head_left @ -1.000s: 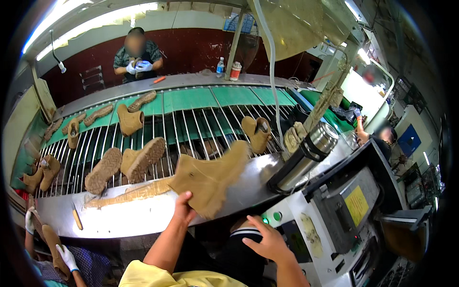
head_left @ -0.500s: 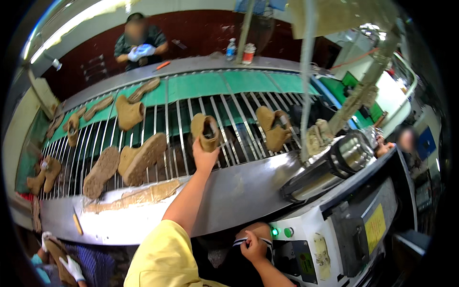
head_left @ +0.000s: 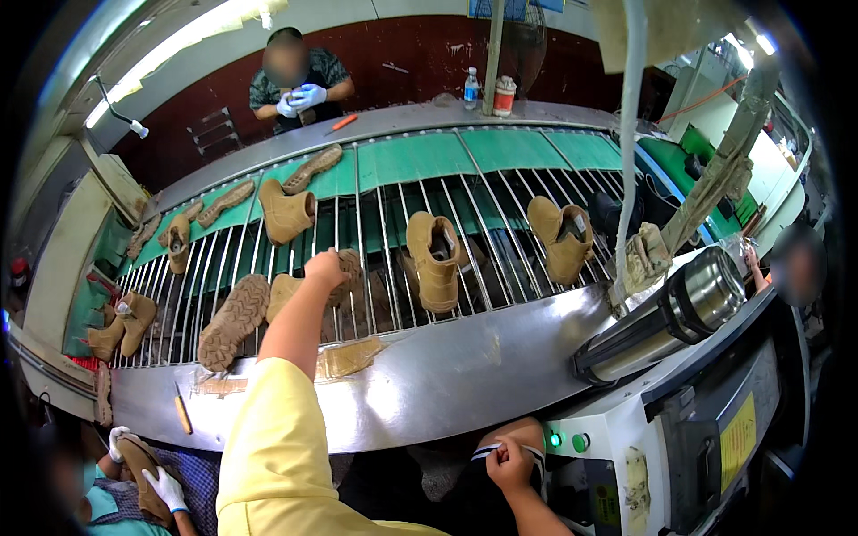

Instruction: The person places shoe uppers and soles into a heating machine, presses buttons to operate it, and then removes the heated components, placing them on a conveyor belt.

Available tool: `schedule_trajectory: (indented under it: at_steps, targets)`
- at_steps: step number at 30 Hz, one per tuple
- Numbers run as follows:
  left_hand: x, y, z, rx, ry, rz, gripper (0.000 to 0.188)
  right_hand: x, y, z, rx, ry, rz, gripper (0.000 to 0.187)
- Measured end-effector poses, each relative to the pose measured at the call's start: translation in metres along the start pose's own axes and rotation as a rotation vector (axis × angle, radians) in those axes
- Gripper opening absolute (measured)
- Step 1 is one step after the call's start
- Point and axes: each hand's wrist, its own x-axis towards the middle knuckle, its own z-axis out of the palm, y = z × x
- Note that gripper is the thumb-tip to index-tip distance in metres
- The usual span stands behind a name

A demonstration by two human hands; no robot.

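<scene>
My left hand [head_left: 327, 269], at the end of a yellow-sleeved arm, reaches over the rails. Its fingers are curled at the upper end of a tan shoe sole [head_left: 350, 284], partly hidden by the hand and forearm. That sole leans by a tan boot upper [head_left: 282, 293], also half covered by my forearm. To the right a tan ankle boot [head_left: 433, 266] stands on the rails, apart from the hand. A treaded sole [head_left: 234, 323] lies left of my arm. My right hand [head_left: 510, 464] rests on my thigh with its fingers curled in and nothing visible in them.
More boots [head_left: 560, 241] and soles [head_left: 313, 170] lie along the metal rails [head_left: 487, 268]. A steel flask [head_left: 666, 313] lies tilted at right beside a control box [head_left: 617, 451]. A wooden-handled tool [head_left: 183, 414] is on the metal edge. Gloved co-workers [head_left: 308, 94] sit opposite and at lower left.
My left hand has let go of the ankle boot, which now stands on the rails. The hand has moved left to the leaning sole. The view has shifted slightly.
</scene>
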Motion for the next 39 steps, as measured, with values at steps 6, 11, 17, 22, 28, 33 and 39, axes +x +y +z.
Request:
schedule_trajectory:
  at_steps: [6,11,17,22,28,33,39]
  targets:
    - [-0.076,-0.013,-0.061,-0.278,0.370,0.188,0.071,-0.003,-0.017,0.001,0.064,-0.110,0.025,0.020]
    - [-0.199,0.010,-0.112,-0.845,0.782,0.448,0.076,0.027,-0.116,0.017,0.203,0.114,-0.115,0.090]
    - [-0.363,0.097,-0.114,-1.522,1.015,0.867,0.075,0.051,-0.215,-0.018,-0.015,0.430,-0.277,0.107]
    - [-0.471,0.128,-0.117,-1.419,0.695,1.266,0.074,0.002,-0.142,-0.037,0.269,0.489,-0.298,0.078]
    - [-0.444,0.119,-0.096,-1.519,0.453,0.740,0.013,-0.082,-0.154,-0.136,0.502,0.295,-0.163,0.055]
    - [-0.444,0.118,-0.113,-1.343,-0.506,0.936,0.011,-0.123,-0.141,-0.177,1.086,0.231,0.033,0.061]
    - [-0.468,0.166,-0.081,-1.382,-0.479,1.186,0.019,-0.150,-0.152,-0.222,0.907,0.156,0.081,0.072]
